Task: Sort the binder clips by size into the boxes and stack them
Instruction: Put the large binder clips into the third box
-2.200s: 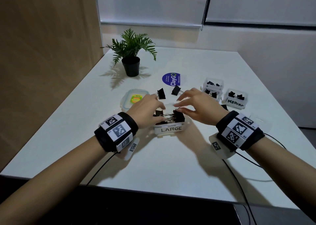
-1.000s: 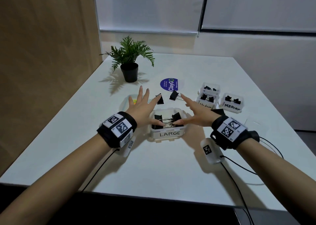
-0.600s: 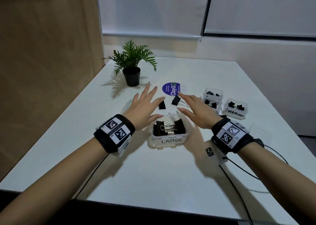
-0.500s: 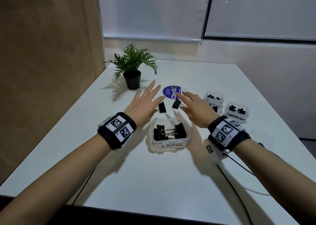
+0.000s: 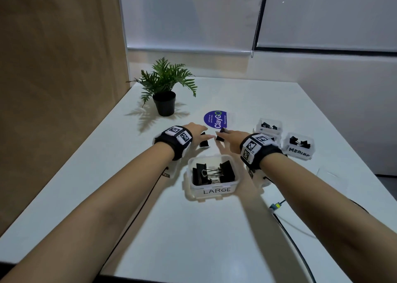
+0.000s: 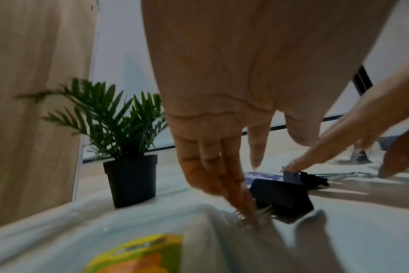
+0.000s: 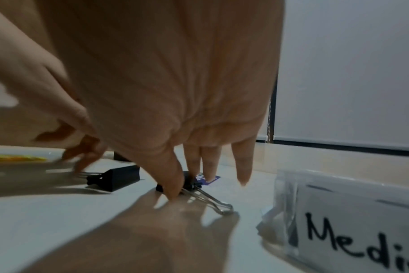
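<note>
A clear box labelled LARGE (image 5: 212,189) sits in front of me with large black binder clips (image 5: 211,173) inside. Beyond it two loose black clips lie on the white table. My left hand (image 5: 200,130) reaches down on the left clip (image 5: 203,143); its straight fingertips (image 6: 247,212) touch that clip's (image 6: 283,197) wire handles. My right hand (image 5: 225,135) is on the right clip (image 5: 219,137). Its fingertips (image 7: 173,190) press on that clip's black body (image 7: 187,182), and the wire handles (image 7: 213,201) point toward me. No thumb pinch shows on either clip.
Boxes labelled Medium (image 5: 299,151) and a stacked pair (image 5: 269,125) stand at the right. A potted plant (image 5: 164,93) and a round blue ClayGo sticker (image 5: 215,119) lie farther back. A clear lid with a yellow label (image 6: 140,254) lies under my left wrist. A wooden wall borders the left.
Both hands left the sides of the LARGE box and moved forward onto the two loose clips behind it. The box has stayed put.
</note>
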Action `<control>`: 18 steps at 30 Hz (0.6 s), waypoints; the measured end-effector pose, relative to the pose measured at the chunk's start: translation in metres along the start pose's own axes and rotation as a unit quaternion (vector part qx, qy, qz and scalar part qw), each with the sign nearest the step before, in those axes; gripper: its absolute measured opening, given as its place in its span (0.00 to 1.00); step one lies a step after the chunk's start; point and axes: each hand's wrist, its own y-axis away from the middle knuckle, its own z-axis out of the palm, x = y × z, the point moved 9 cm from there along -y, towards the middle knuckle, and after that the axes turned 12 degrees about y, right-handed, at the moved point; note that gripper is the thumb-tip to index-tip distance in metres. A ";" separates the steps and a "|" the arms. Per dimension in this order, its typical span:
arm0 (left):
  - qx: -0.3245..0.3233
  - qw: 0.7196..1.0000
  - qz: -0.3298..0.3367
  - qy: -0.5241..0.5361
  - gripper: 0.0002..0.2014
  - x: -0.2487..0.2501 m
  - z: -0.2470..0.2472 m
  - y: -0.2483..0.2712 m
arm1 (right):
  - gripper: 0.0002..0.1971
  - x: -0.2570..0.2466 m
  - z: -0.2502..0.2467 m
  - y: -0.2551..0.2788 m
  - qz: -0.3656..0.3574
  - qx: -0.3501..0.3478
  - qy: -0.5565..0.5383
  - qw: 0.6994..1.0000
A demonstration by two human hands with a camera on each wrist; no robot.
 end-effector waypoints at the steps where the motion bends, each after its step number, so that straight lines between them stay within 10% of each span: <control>1: -0.007 1.000 -0.001 0.005 0.30 0.001 0.003 -0.003 | 0.27 0.000 -0.001 0.000 0.002 0.007 -0.018 1.000; 12: 0.013 0.996 0.038 0.076 0.16 0.004 0.002 -0.006 | 0.13 0.034 -0.015 0.014 0.068 0.117 -0.146 0.980; 18: 0.027 0.999 -0.012 0.033 0.34 -0.011 0.004 -0.009 | 0.27 0.031 0.008 0.013 0.097 0.024 -0.090 0.991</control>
